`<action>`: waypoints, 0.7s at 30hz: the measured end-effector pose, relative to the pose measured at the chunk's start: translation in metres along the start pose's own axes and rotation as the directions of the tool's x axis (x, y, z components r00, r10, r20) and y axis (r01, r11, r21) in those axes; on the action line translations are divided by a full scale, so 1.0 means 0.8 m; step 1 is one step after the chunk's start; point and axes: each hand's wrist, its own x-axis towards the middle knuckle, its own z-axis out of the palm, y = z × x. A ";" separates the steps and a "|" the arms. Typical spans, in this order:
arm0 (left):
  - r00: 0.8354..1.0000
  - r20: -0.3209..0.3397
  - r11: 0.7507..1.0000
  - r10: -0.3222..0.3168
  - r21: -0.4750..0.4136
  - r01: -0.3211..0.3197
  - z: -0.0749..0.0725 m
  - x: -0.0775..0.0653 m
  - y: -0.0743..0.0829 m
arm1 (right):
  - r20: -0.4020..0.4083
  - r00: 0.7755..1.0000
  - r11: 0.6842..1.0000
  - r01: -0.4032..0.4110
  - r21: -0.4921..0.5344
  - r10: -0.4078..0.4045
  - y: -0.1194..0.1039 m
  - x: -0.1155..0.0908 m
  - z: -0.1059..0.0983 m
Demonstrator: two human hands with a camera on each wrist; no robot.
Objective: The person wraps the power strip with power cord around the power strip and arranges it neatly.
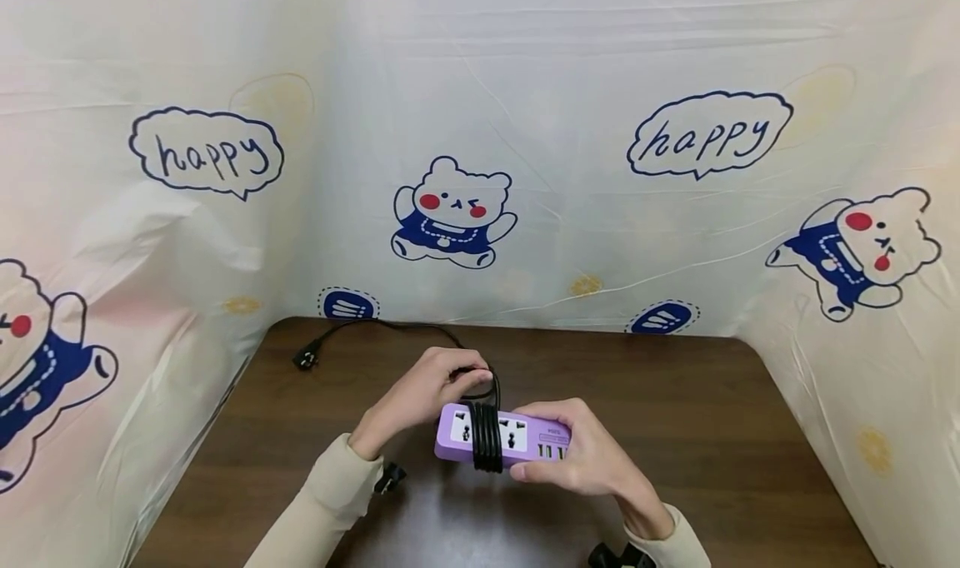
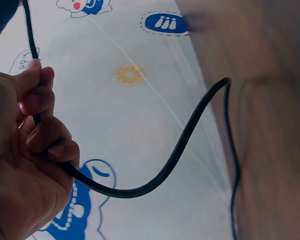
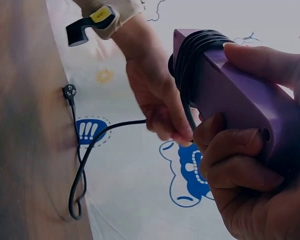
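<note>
A purple power strip (image 1: 528, 436) with white socket faces is held above the table by my right hand (image 1: 581, 451), thumb on the near side and fingers round the far side. Several turns of black cord (image 1: 487, 439) are wrapped around its middle. Just beyond the strip, my left hand (image 1: 431, 389) pinches the cord. In the left wrist view the cord (image 2: 135, 192) runs through the curled fingers and sags away in a loop. Its free end trails to the back left, where the plug (image 1: 306, 356) lies on the table.
The dark wooden table (image 1: 675, 401) reaches back to a pale printed curtain (image 1: 570, 135) with bears and "happy" bubbles. That curtain encloses the back and both sides. A black camera mount (image 1: 390, 477) sits at the left wrist, another (image 1: 621, 556) at the right.
</note>
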 end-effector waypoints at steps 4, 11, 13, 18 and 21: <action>1.000 0.025 1.000 -0.003 0.016 0.002 -0.012 0.001 0.011 | 0.034 0.999 1.000 0.004 0.010 -0.005 0.002 0.003 0.000; 0.999 0.034 0.988 0.000 0.153 -0.006 -0.027 -0.001 0.030 | 0.029 0.999 0.999 -0.030 -0.015 0.031 0.006 0.004 0.004; 1.000 0.028 0.981 0.001 0.193 -0.006 -0.029 -0.003 0.033 | 0.013 0.999 0.998 -0.052 -0.048 0.053 0.006 0.003 0.006; 0.999 0.039 0.962 0.009 0.271 -0.020 -0.032 -0.006 0.039 | -0.010 0.996 0.984 -0.090 -0.155 0.089 0.008 0.004 0.011; 0.998 0.051 0.950 0.028 0.310 -0.042 -0.032 -0.007 0.044 | -0.008 0.996 0.980 -0.093 -0.176 0.093 0.013 0.004 0.013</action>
